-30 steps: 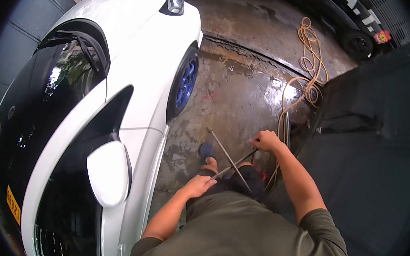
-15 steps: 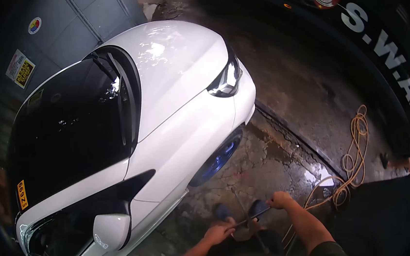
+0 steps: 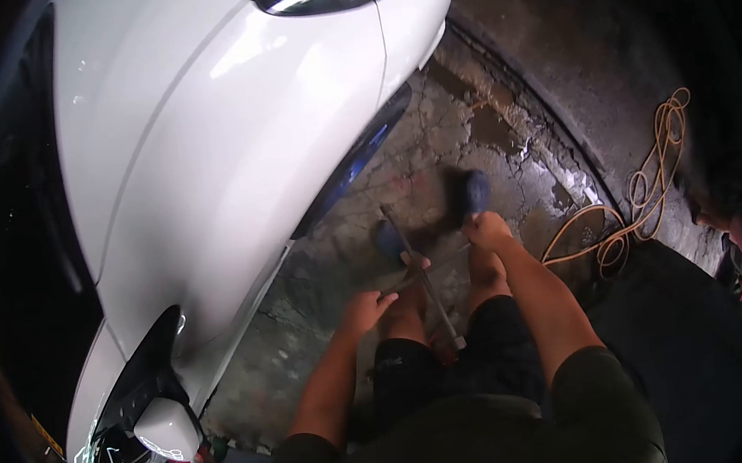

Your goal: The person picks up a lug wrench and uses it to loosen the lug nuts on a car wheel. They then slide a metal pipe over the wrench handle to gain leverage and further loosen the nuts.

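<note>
A four-way lug wrench (image 3: 434,292) hangs in front of my legs, one bar running from near my feet back toward my shorts. Its cross bar stretches between my two hands. My left hand (image 3: 367,309) is closed around the left end of that bar, thumb along it. At the right end, my right hand (image 3: 487,228) grips with its fingers wrapped round. The white car (image 3: 231,147) stands to my left, and its front wheel (image 3: 352,167) with blue on it shows low under the fender, apart from the wrench.
An orange hose or cord (image 3: 650,198) lies coiled on the wet floor at right. Cracked, puddled concrete (image 3: 486,133) lies ahead, with a dark groove beside it. The car's side mirror (image 3: 166,428) juts out at lower left. Part of another person (image 3: 737,230) shows at far right.
My view has tipped down and moved closer to the car's fender. Both hands still hold the wrench, whose long bar now shows more plainly. The dark S.W.A.T. vehicle has mostly left view.
</note>
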The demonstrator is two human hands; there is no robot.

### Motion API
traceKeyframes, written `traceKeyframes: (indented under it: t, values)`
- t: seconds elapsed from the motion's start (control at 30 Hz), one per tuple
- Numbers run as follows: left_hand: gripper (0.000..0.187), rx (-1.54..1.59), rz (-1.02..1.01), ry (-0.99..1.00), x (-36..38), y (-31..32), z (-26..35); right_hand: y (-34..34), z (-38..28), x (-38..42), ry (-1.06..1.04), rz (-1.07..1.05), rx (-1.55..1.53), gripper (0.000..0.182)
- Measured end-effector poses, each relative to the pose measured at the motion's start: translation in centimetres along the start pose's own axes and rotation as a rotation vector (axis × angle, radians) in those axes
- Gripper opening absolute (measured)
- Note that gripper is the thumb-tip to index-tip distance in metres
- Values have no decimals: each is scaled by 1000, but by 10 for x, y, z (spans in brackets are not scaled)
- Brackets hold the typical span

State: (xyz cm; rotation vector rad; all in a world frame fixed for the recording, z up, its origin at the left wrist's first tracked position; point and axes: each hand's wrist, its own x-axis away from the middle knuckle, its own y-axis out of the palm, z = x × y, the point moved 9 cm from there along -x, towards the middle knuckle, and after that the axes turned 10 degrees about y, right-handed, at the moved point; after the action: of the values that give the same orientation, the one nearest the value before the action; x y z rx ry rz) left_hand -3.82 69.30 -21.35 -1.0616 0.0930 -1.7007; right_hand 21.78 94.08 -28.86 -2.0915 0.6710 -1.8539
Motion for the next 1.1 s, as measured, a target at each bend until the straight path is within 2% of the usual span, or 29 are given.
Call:
traceKeyframes:
  t: [0.13, 0.3, 0.37, 0.47, 0.53, 0.63, 0.73, 0.83, 0.87, 0.97, 1.1]
  values:
    - [57, 14, 121, 34, -38, 13, -11, -1, -28, -64, -18, -2, 102, 39]
    - [57, 49, 139, -155, -77, 45, -45, 11, -57, -136, -97, -5, 133, 36]
    - [57, 32, 162, -168, -99, 56, -65, -4, -81, -148, -223, 36, 168, 33]
    - [55, -27, 349, -140, -125, 86, -93, -11, -116, -168, -387, 99, 244, 32]
    - [52, 13, 422, -136, -145, 103, -108, -27, -144, -163, -497, 109, 299, 32]
    - [52, -45, 537, -111, -168, 118, -122, -29, -157, -177, -546, 180, 350, 33]
    - [49, 31, 560, -124, -176, 128, -125, -34, -166, -171, -603, 259, 356, 33]
    - [44, 76, 618, -56, -173, 137, -126, -34, -168, -149, -624, 345, 351, 31]
    - [44, 31, 694, 8, -168, 136, -125, -30, -167, -142, -628, 365, 346, 31]
    - [52, -51, 683, -60, -155, 142, -144, -23, -167, -127, -618, 396, 340, 31]
    - [45, 28, 641, -32, -151, 123, -149, -16, -169, -122, -586, 432, 323, 30]
